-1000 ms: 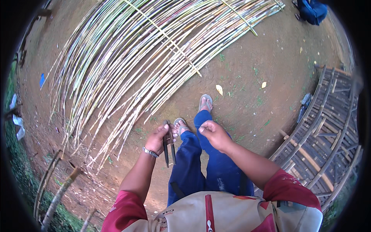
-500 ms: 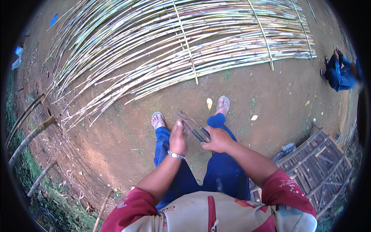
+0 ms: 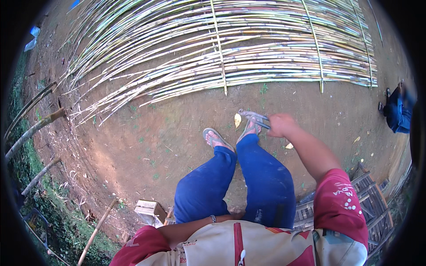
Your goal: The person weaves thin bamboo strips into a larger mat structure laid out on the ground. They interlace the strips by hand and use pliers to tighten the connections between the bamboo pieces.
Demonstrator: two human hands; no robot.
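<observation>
My right hand (image 3: 282, 125) is closed around the dark handles of a pair of pincers (image 3: 254, 116). The metal head of the pincers points left, above my right foot in its sandal (image 3: 252, 126). Low against my body, my left hand (image 3: 227, 217) lies by the lap of my blue trousers (image 3: 206, 184). Its fingers are mostly hidden, and whether it holds anything does not show. Beyond my feet, long thin cane poles (image 3: 266, 57) lie side by side on the ground, crossed by several thin strips (image 3: 220, 53).
A person in dark blue (image 3: 396, 113) sits at the far right. Slatted bamboo (image 3: 375, 204) stands beside me on the right. A small wooden box (image 3: 150, 208) is at my left, with cut branches (image 3: 35, 128) farther left. Dry leaves (image 3: 237, 119) lie on the bare soil.
My hands have parted. My left hand has left the pincers and dropped back to my lap, while my right hand has carried them forward and right. My feet appear closer together.
</observation>
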